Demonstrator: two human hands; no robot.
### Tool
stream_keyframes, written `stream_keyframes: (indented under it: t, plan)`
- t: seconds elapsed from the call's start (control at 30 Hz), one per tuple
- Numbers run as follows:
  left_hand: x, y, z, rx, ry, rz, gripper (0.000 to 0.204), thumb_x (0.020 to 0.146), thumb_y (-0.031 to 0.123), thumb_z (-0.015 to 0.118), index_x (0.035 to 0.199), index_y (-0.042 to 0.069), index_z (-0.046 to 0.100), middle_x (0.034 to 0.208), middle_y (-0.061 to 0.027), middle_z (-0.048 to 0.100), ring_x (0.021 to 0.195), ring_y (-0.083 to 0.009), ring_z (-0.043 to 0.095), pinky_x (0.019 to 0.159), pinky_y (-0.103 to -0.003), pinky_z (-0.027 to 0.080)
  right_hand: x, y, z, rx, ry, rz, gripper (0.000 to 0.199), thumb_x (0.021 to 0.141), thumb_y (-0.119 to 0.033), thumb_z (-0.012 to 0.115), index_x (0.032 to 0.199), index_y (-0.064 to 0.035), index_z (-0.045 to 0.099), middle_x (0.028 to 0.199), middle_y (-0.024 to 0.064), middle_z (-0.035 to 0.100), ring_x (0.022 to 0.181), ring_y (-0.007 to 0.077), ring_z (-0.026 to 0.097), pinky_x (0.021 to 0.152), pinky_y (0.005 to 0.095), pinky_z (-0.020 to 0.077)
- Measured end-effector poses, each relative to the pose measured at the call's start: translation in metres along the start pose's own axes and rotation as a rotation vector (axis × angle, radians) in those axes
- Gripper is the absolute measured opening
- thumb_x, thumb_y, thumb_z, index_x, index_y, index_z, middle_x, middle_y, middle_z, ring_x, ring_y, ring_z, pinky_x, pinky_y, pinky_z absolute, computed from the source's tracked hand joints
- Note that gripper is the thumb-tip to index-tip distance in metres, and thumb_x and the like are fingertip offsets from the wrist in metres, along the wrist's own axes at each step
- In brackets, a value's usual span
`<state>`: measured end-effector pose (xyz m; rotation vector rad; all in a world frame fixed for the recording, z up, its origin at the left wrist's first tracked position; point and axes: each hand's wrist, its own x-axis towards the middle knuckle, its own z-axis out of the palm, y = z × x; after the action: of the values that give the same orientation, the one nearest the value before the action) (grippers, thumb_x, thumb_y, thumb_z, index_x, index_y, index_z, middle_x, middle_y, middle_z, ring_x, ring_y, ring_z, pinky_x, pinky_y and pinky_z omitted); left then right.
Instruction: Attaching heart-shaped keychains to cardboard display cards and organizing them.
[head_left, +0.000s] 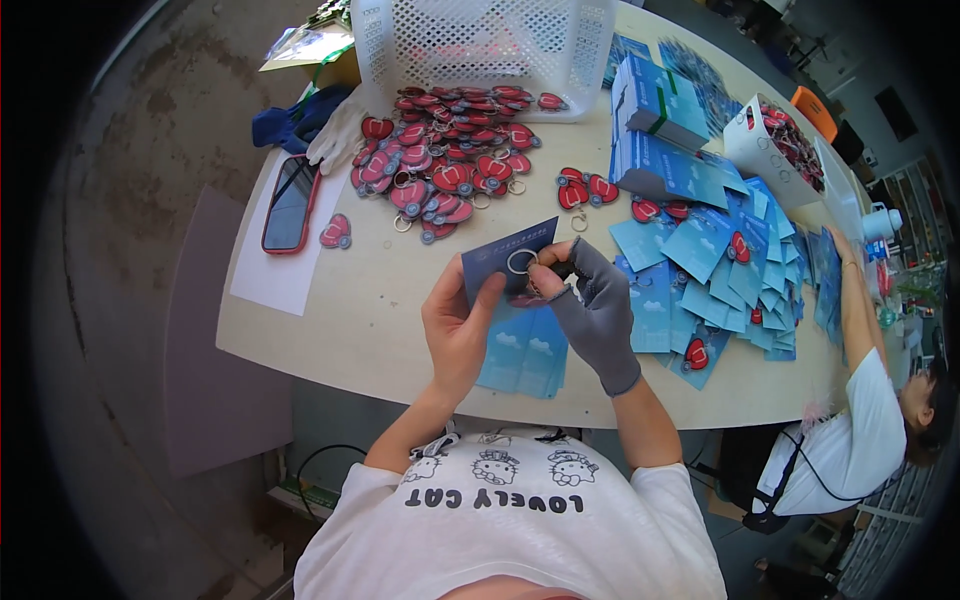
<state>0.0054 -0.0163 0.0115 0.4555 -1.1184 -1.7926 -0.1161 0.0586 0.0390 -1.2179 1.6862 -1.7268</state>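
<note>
My bare left hand [458, 325] grips a dark blue card [495, 256] by its left side, thumb across its lower part. My right hand [592, 312], in a grey glove with bare fingertips, pinches a keychain [521, 262] whose metal ring lies against the card. The red body of that keychain is mostly hidden behind my fingers. Below both hands, several light blue cards [522, 350] lie on the table near its front edge. Beyond them spreads a heap of red heart-shaped keychains [450, 175] with metal rings.
A white basket [480, 45] stands behind the heap. At left lie a phone [291, 205], white paper [272, 285] and gloves [335, 130]. Stacked card packs [660, 165], scattered blue cards [715, 285] and a white bin [765, 150] of keychains are at right. Another person's arm [857, 305] reaches over the right edge.
</note>
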Motion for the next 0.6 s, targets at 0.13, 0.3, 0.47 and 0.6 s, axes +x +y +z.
stream_keyframes:
  t: [0.13,0.3,0.47,0.6]
  plan:
    - [-0.002,0.000,0.001,0.076,-0.037,0.040,0.019,0.088,-0.004,0.065,0.107,-0.005,0.063,0.096,-0.0052,0.063,0.091,-0.0113,0.059,0.078,-0.024,0.050,-0.003,-0.006,0.002,-0.029,-0.012,0.053,0.012,0.087,-0.009,0.066,0.091,0.0026,0.065,0.076,0.0058,0.067,0.069,0.0081,0.062,0.065,0.0230,0.0493]
    - [-0.001,-0.001,-0.001,0.106,0.012,0.104,0.013,0.086,-0.004,0.067,0.099,-0.005,0.066,0.094,-0.0047,0.063,0.085,-0.0104,0.060,0.071,-0.023,0.051,-0.006,-0.015,0.007,-0.096,0.015,0.041,0.018,0.083,-0.011,0.072,0.094,0.0015,0.065,0.077,0.0053,0.067,0.069,0.0092,0.063,0.065,0.0236,0.0497]
    - [-0.003,0.004,0.003,0.093,0.042,0.066,0.013,0.086,-0.003,0.068,0.099,-0.005,0.067,0.093,-0.0048,0.063,0.083,-0.0098,0.059,0.072,-0.022,0.049,0.000,-0.010,0.007,-0.322,0.369,-0.223,0.042,0.072,-0.019,0.084,0.103,-0.0006,0.062,0.083,0.0051,0.065,0.078,0.0132,0.064,0.070,0.0261,0.0502]
    - [-0.004,0.004,0.002,0.062,0.014,0.086,0.012,0.088,0.000,0.067,0.099,-0.005,0.067,0.096,-0.0050,0.063,0.084,-0.0095,0.059,0.075,-0.023,0.049,-0.001,-0.007,0.008,-0.152,0.219,-0.143,0.033,0.079,-0.017,0.079,0.102,-0.0012,0.063,0.085,0.0057,0.066,0.077,0.0109,0.062,0.068,0.0264,0.0491]
